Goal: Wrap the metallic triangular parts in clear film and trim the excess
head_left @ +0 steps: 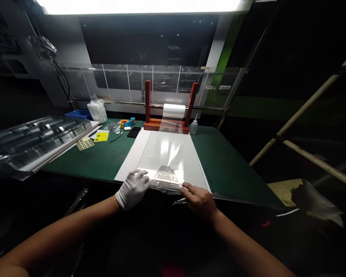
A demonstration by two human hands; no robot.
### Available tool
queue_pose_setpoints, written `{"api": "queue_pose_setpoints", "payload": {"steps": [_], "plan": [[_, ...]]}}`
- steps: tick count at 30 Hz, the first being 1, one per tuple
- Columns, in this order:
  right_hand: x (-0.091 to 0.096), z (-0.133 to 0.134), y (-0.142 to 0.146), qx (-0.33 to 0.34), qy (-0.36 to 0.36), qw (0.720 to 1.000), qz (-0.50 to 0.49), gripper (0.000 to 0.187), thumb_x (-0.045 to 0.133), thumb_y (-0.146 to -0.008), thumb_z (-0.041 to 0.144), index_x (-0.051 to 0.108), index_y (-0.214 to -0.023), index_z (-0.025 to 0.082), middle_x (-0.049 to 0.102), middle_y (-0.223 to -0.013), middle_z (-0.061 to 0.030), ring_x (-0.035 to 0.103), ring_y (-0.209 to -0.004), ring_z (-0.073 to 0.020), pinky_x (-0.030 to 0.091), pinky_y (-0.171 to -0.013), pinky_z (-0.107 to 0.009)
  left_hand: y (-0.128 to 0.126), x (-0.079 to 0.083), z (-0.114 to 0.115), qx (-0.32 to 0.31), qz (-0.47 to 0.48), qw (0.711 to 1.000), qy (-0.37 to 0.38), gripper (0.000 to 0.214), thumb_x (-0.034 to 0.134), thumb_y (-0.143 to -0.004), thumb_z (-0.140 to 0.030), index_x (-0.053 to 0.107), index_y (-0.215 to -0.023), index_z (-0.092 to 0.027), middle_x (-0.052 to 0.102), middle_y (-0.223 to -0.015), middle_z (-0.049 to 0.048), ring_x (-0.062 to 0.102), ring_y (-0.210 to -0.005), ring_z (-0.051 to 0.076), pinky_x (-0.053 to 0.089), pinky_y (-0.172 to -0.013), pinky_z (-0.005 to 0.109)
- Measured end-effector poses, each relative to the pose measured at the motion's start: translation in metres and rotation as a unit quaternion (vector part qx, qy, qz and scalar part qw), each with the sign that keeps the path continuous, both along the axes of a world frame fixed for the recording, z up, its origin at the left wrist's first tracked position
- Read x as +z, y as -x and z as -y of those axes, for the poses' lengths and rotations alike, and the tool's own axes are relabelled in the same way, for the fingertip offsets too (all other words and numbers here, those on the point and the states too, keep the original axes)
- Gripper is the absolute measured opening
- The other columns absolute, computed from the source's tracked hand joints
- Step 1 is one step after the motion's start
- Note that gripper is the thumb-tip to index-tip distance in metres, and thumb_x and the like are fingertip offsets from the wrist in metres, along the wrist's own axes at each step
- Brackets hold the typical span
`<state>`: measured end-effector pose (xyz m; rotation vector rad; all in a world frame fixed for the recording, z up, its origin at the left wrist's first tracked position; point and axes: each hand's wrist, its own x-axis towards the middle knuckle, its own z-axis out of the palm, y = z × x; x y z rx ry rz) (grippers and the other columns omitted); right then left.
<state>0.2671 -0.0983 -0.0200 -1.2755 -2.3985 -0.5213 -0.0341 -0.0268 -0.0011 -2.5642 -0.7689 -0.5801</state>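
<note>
Film (173,156) edge between both hands (133,189) (201,201)

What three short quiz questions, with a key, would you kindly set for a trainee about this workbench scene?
1. True or false: the left hand and the right hand are both bare.

2. In the picture, which thing stands just to the right of the red stand?
a) a blue tray
b) a squeeze bottle
c) a black phone-like slab

3. Fill in the gap: the slim pointed tool juts out from the ____ hand.

Key:
1. False; the left hand wears a white glove.
2. b
3. right
</note>
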Motion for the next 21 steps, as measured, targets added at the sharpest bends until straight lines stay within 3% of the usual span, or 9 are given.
{"api": "queue_pose_setpoints", "payload": {"steps": [4,9,12,15,21], "plan": [[-0.003,0.018,0.004,0.048,0.008,0.997,-0.052,0.034,0.041,-0.092,0.005,0.070,-0.107,0.016,0.073,-0.112,-0.0091,0.065,-0.072,-0.0166,0.043,-0.065,-0.027,0.009,0.000,0.025,0.002,0.013,1.000,0.010,0.020,0.055,-0.092,-0.011,0.072,-0.097,-0.020,0.073,-0.101,0.0078,0.063,-0.112,0.028,0.048,-0.087,0.044],[0.008,0.008,-0.001,0.080,0.049,0.988,-0.126,0.033,0.043,-0.089,0.003,0.069,-0.103,0.018,0.073,-0.105,-0.0080,0.066,-0.071,-0.0159,0.043,-0.061,-0.026,0.010,0.010,0.015,-0.034,0.069,0.997,0.025,0.015,0.060,-0.092,-0.013,0.072,-0.098,-0.021,0.074,-0.101,0.0038,0.064,-0.112,0.028,0.048,-0.089,0.044],[0.024,-0.005,-0.007,0.091,0.104,0.974,-0.178,0.029,0.047,-0.089,0.006,0.069,-0.100,0.021,0.072,-0.103,-0.0049,0.067,-0.075,-0.0142,0.046,-0.063,-0.023,0.009,0.017,-0.002,-0.081,0.135,0.980,0.123,0.012,0.064,-0.091,-0.015,0.073,-0.092,-0.023,0.075,-0.099,0.0016,0.062,-0.116,0.028,0.045,-0.096,0.045],[0.039,-0.022,-0.014,0.095,0.168,0.954,-0.230,0.020,0.052,-0.090,0.012,0.069,-0.094,0.022,0.071,-0.101,-0.0037,0.067,-0.078,-0.0137,0.048,-0.067,-0.022,0.005,0.022,-0.019,-0.109,0.198,0.943,0.245,0.014,0.066,-0.090,-0.019,0.074,-0.080,-0.024,0.076,-0.096,0.0015,0.061,-0.118,0.027,0.044,-0.101,0.044],[0.059,-0.061,-0.024,0.061,0.291,0.898,-0.325,0.016,0.059,-0.092,0.033,0.067,-0.085,0.021,0.072,-0.095,-0.0063,0.067,-0.087,-0.0180,0.051,-0.078,-0.028,-0.007,0.033,-0.047,-0.086,0.286,0.881,0.366,0.011,0.072,-0.086,-0.029,0.074,-0.077,-0.023,0.076,-0.092,0.0035,0.065,-0.106,0.025,0.044,-0.099,0.041]]}}
